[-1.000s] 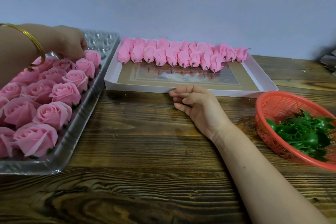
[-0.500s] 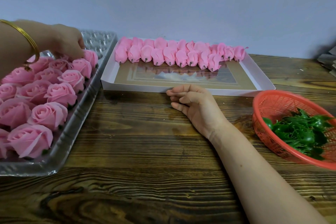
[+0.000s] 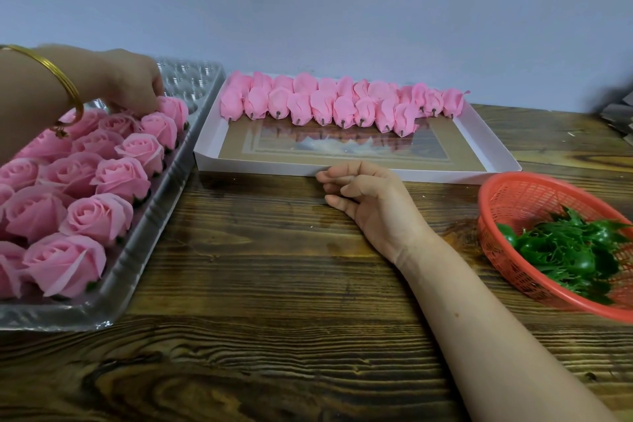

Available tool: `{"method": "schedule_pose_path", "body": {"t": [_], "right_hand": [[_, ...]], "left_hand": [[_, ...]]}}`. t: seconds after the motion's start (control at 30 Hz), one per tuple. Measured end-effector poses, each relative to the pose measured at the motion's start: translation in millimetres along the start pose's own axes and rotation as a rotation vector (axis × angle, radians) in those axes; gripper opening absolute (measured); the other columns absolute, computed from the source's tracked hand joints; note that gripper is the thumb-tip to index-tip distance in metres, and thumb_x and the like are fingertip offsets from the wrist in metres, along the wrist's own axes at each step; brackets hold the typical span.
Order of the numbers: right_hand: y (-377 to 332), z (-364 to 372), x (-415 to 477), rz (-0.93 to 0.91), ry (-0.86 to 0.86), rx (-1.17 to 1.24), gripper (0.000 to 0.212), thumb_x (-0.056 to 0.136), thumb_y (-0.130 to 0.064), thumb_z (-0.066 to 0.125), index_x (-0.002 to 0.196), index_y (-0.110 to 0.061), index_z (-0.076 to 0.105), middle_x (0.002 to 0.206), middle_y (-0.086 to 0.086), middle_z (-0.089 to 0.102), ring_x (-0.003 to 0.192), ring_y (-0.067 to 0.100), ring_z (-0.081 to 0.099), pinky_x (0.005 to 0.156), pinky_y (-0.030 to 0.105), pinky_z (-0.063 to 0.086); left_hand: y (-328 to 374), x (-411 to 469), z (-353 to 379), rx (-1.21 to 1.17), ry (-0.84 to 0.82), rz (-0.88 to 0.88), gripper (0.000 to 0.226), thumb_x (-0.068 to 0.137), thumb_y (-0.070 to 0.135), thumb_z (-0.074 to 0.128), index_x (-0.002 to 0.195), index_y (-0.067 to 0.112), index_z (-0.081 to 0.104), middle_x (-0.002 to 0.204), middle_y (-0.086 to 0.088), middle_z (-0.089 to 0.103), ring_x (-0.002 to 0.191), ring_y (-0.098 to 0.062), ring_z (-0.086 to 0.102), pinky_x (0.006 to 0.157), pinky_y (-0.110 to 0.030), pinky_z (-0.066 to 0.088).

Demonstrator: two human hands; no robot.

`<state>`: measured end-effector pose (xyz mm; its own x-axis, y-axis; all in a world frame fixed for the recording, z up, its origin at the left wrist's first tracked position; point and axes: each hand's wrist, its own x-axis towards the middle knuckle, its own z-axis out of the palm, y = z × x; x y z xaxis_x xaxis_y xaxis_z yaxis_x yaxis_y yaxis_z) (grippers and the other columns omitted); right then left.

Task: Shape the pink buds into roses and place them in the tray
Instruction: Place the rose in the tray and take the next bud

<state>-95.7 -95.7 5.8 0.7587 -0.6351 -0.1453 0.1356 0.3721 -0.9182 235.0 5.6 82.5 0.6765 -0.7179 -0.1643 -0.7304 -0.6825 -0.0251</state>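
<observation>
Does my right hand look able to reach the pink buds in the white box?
Probably yes: the right hand lies empty by the white box, only its low rim and bare floor before the pink buds.

**Pink set against dark wood grain**

A soft pink is shown by the opened paper roses [image 3: 116, 178], which are set in a clear dimpled plastic tray [image 3: 193, 80] that reads as silvery grey. The same pink is carried by the rolled paper buds [image 3: 322, 103], each tipped with a dark stub. The shallow white cardboard box [image 3: 260, 168] is floored in tan with a brown and whitish print. Glossy green plastic leaves [image 3: 568, 250] are seen in the red-orange mesh basket [image 3: 520, 195]. The wooden table [image 3: 274, 284] is streaked with dark brown and amber grain. The plain wall [image 3: 342, 10] is pale blue-grey, and the thin metal bangle [image 3: 68, 86] is gold.
</observation>
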Motion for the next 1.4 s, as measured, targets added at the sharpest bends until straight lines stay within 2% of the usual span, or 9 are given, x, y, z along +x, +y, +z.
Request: {"method": "schedule_pose_path", "body": {"t": [0.17,0.37,0.57,0.7,0.83,0.93,1.07,1.27,1.4], "right_hand": [[0.6,-0.3,0.4,0.001,-0.004,-0.001,0.030,0.078,0.016,0.040,0.086,-0.001,0.063,0.093,0.013,0.067,0.086,0.017,0.059,0.074,0.022,0.054],[-0.1,-0.6,0.9,0.007,0.000,0.005,0.030,0.079,0.016,0.039,0.085,-0.001,0.063,0.094,0.013,0.067,0.087,0.018,0.059,0.074,0.022,0.054],[-0.3,-0.8,1.2,0.007,0.002,0.003,0.030,0.079,0.016,0.039,0.085,0.000,0.063,0.094,0.013,0.067,0.087,0.018,0.058,0.074,0.023,0.054],[-0.2,-1.1,1.8,0.007,0.002,0.006,0.030,0.079,0.016,0.039,0.085,0.000,0.063,0.094,0.013,0.068,0.088,0.018,0.059,0.074,0.023,0.054],[0.2,-1.0,2.8,0.010,0.005,0.002,0.030,0.079,0.017,0.039,0.085,0.000,0.063,0.095,0.014,0.067,0.090,0.019,0.059,0.073,0.022,0.055],[0.5,-0.7,2.5,0.009,0.004,0.001,0.030,0.078,0.017,0.039,0.085,0.000,0.063,0.095,0.014,0.068,0.092,0.019,0.059,0.073,0.022,0.055],[0.0,-1.2,1.2,0.010,0.001,0.011,0.031,0.079,0.017,0.038,0.086,0.001,0.063,0.093,0.014,0.068,0.090,0.018,0.058,0.072,0.021,0.055],[-1.2,-0.1,0.7,0.015,-0.001,0.008,0.030,0.079,0.017,0.038,0.085,0.000,0.062,0.094,0.013,0.067,0.093,0.019,0.057,0.074,0.023,0.053],[-1.5,0.1,0.4,0.020,0.003,0.009,0.031,0.079,0.017,0.038,0.085,0.000,0.062,0.093,0.014,0.067,0.093,0.020,0.058,0.075,0.024,0.053]], "left_hand": [[-2.8,1.1,-0.6,-0.023,-0.038,-0.011,0.016,0.083,0.000,0.061,0.070,0.008,0.065,0.061,-0.009,0.060,0.052,-0.025,0.056,0.053,-0.030,0.045],[-5.5,1.1,-1.4,-0.080,-0.117,-0.056,0.012,0.088,-0.005,0.055,0.098,0.000,0.059,0.078,-0.016,0.057,0.061,-0.028,0.055,0.045,-0.027,0.043],[-4.1,-0.3,-8.7,-0.109,-0.288,-0.106,0.029,0.094,0.001,0.054,0.121,0.008,0.049,0.097,-0.019,0.057,0.085,-0.035,0.056,0.068,-0.039,0.048],[4.4,-8.5,-24.2,-0.047,-0.337,-0.128,0.034,0.092,0.000,0.053,0.122,0.017,0.050,0.102,-0.013,0.056,0.090,-0.035,0.058,0.068,-0.037,0.050],[25.8,-13.6,-44.9,0.038,-0.179,-0.070,0.029,0.094,0.000,0.050,0.122,0.004,0.056,0.112,-0.018,0.057,0.103,-0.039,0.057,0.068,-0.040,0.047],[52.3,-22.7,-59.3,0.027,0.069,0.068,0.024,0.092,0.006,0.055,0.109,-0.008,0.063,0.109,-0.026,0.063,0.096,-0.041,0.062,0.075,-0.043,0.051],[95.3,-45.1,-62.0,-0.138,0.330,0.211,0.020,0.089,0.011,0.057,0.102,0.003,0.068,0.099,-0.015,0.066,0.090,-0.034,0.058,0.079,-0.035,0.045],[145.6,-73.0,-34.0,-0.532,0.455,0.291,0.019,0.083,0.007,0.055,0.094,0.013,0.069,0.082,0.002,0.060,0.083,-0.020,0.056,0.073,-0.025,0.039],[165.7,-80.0,-2.1,-0.764,0.532,0.242,0.020,0.081,0.006,0.056,0.092,0.017,0.069,0.071,0.014,0.051,0.076,-0.015,0.053,0.069,-0.021,0.038]]}}
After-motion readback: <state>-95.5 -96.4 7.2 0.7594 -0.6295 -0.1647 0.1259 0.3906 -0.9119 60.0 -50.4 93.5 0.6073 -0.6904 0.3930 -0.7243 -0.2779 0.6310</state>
